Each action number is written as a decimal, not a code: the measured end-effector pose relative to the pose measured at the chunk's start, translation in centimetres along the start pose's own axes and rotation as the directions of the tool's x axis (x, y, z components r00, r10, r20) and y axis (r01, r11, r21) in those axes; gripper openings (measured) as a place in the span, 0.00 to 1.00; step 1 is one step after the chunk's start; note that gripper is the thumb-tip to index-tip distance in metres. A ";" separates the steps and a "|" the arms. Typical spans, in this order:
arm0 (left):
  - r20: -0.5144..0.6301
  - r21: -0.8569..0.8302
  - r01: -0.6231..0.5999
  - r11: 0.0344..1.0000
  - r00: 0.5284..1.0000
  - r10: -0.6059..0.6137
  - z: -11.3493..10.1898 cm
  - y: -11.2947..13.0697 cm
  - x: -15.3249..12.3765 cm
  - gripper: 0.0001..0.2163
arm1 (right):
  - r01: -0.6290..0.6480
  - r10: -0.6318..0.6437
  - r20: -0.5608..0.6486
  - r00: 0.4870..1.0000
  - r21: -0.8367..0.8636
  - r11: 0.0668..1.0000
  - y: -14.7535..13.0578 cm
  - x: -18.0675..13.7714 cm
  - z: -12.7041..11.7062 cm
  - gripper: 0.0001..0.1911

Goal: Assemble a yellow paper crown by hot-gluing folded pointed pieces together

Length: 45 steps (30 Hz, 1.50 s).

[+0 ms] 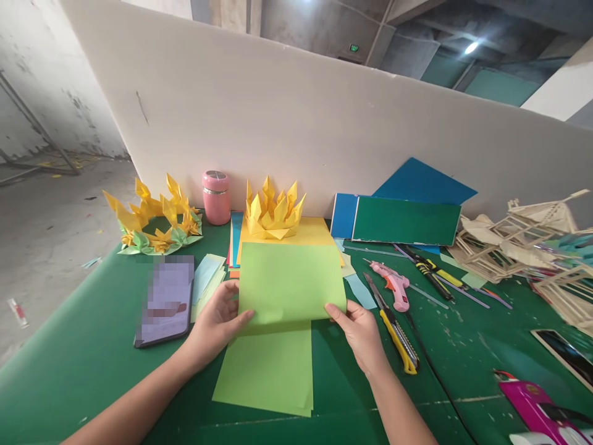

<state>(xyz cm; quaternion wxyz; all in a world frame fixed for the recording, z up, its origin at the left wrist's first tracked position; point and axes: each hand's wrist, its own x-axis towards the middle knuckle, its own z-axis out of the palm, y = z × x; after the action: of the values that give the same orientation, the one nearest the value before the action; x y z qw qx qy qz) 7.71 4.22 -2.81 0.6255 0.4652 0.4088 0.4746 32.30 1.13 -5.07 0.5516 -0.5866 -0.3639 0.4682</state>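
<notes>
My left hand (217, 321) and my right hand (356, 330) pinch the lower corners of a light green paper sheet (290, 281), holding it lifted and curved over the table. Under it lies another light green sheet (269, 371) flat on the green table (83, 364). Behind the held sheet lies a yellow sheet with a yellow folded paper crown (273, 216) on it.
A phone (167, 300) lies left of my left hand. A yellow and green paper wreath (155, 219) and a pink cup (215, 196) stand at the back. A yellow utility knife (393, 330), a pink glue gun (393, 287), coloured boards (405, 219) and stick models (523, 244) are on the right.
</notes>
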 end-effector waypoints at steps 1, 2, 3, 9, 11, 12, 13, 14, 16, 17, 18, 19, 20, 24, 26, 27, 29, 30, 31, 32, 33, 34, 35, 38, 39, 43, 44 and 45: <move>0.013 -0.029 -0.010 1.000 1.000 0.010 0.0 0.0 0.0 0.26 | 0.014 -0.014 0.011 1.000 -0.021 1.000 -0.1 -0.1 0.0 0.19; 0.018 -0.050 -0.018 0.999 1.000 0.019 0.0 0.0 0.0 0.32 | 0.026 -0.025 0.024 0.999 -0.042 0.999 -0.1 -0.2 0.0 0.19; 0.013 -0.061 -0.021 0.998 1.000 0.022 0.1 0.0 -0.1 0.37 | 0.038 -0.036 0.037 0.999 -0.066 0.997 -0.2 -0.3 0.0 0.20; -0.072 -0.044 0.101 0.994 0.992 -0.104 0.2 0.6 -0.4 0.30 | 0.059 -0.058 0.092 0.994 -0.011 0.998 -0.5 -0.5 0.0 0.23; -0.111 -0.112 0.134 0.985 0.983 -0.147 0.7 0.7 -0.7 0.30 | 0.036 -0.049 0.067 0.997 0.177 0.984 -0.7 -0.6 0.4 0.31; -0.142 -0.150 0.129 0.980 0.978 -0.151 1.0 0.7 -0.9 0.30 | 0.018 -0.038 0.071 0.997 0.265 0.964 -0.8 -0.8 0.8 0.35; -0.173 -0.184 0.121 0.975 0.973 -0.153 1.4 0.7 -1.1 0.31 | -0.011 -0.025 0.104 0.994 0.331 0.944 -0.9 -1.1 1.3 0.37; -0.192 -0.213 0.124 0.969 0.967 -0.166 1.9 0.6 -1.4 0.31 | -0.055 -0.007 0.162 0.987 0.372 0.927 -1.0 -1.5 1.9 0.39; -0.204 -0.248 0.152 0.957 0.957 -0.205 3.0 0.3 -2.1 0.30 | -0.153 0.021 0.336 0.942 0.371 0.916 -1.0 -2.5 3.2 0.39; -0.202 -0.258 0.168 0.951 0.954 -0.223 3.4 0.0 -2.5 0.29 | -0.192 0.038 0.398 0.917 0.355 0.915 -1.0 -3.1 3.9 0.39; -0.179 -0.259 0.188 0.947 0.954 -0.239 3.8 -0.2 -2.8 0.29 | -0.214 0.058 0.415 0.908 0.341 0.916 -0.9 -3.5 4.4 0.38; -0.158 -0.246 0.211 0.946 0.954 -0.254 4.0 -0.4 -3.0 0.28 | -0.226 0.087 0.392 0.916 0.324 0.919 -0.8 -3.8 4.9 0.36; -0.136 -0.225 0.229 0.947 0.955 -0.263 4.1 -0.5 -3.2 0.27 | -0.227 0.112 0.345 0.932 0.313 0.922 -0.8 -4.0 5.1 0.34; -0.123 -0.145 0.251 0.957 0.955 -0.270 3.0 -0.2 -2.6 0.27 | -0.173 0.128 0.176 0.976 0.272 0.947 -0.4 -3.2 4.4 0.28; -0.155 -0.088 0.222 0.971 0.960 -0.234 2.1 0.2 -1.7 0.26 | -0.166 0.130 0.169 0.977 0.217 0.962 -0.3 -2.6 3.6 0.25; -0.147 -0.046 0.203 0.978 0.967 -0.208 1.6 0.4 -1.2 0.24 | -0.172 0.140 0.181 0.973 0.179 0.969 -0.2 -2.3 3.3 0.24; -0.115 0.024 0.202 0.979 0.973 -0.198 1.0 0.6 -0.5 0.24 | -0.184 0.160 0.209 0.965 0.103 0.977 -0.2 -2.0 2.9 0.23; -0.091 0.041 0.202 0.978 0.976 -0.198 0.9 0.6 -0.3 0.23 | -0.189 0.169 0.224 0.960 0.071 0.979 -0.2 -2.0 2.8 0.23; -0.061 0.053 0.207 0.977 0.977 -0.204 0.8 0.6 -0.2 0.22 | -0.191 0.175 0.238 0.955 0.046 0.981 -0.2 -2.0 2.8 0.23; -0.031 0.061 0.213 0.975 0.977 -0.211 0.8 0.5 -0.2 0.21 | -0.192 0.180 0.249 0.952 0.026 0.981 -0.2 -2.1 2.9 0.23; -0.005 0.070 0.221 0.973 0.975 -0.221 0.9 0.5 -0.2 0.20 | -0.195 0.185 0.259 0.948 0.014 0.981 -0.2 -2.2 2.9 0.23; 0.011 0.081 0.229 0.970 0.973 -0.230 1.0 0.5 -0.3 0.19 | -0.200 0.192 0.268 0.944 0.006 0.980 -0.2 -2.3 3.0 0.24; 0.012 0.093 0.235 0.968 0.971 -0.237 1.2 0.5 -0.4 0.18 | -0.206 0.198 0.276 0.941 0.002 0.978 -0.3 -2.4 3.0 0.24; -0.031 0.109 0.240 0.965 0.971 -0.238 1.4 0.4 -0.7 0.18 | -0.224 0.211 0.283 0.936 0.017 0.974 -0.3 -2.4 3.1 0.25; -0.040 0.106 0.241 0.965 0.970 -0.238 1.4 0.3 -0.8 0.18 | -0.232 0.215 0.280 0.936 0.029 0.972 -0.4 -2.4 3.2 0.25; -0.043 0.085 0.253 0.964 0.967 -0.250 1.5 0.1 -0.9 0.19 | -0.259 0.230 0.248 0.941 0.091 0.961 -0.5 -2.4 3.2 0.26; -0.044 0.083 0.251 0.964 0.968 -0.248 1.5 0.1 -0.9 0.19 | -0.263 0.233 0.239 0.942 0.098 0.960 -0.5 -2.4 3.3 0.26; -0.044 0.081 0.249 0.965 0.968 -0.246 1.5 0.1 -0.9 0.19 | -0.264 0.235 0.232 0.944 0.101 0.959 -0.5 -2.4 3.3 0.26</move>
<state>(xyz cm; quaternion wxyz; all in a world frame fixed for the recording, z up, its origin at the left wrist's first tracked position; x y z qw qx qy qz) 8.95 3.03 -2.30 0.6524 0.4289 0.4941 0.3825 28.53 -0.02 -4.03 0.4818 -0.5356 -0.3132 0.6188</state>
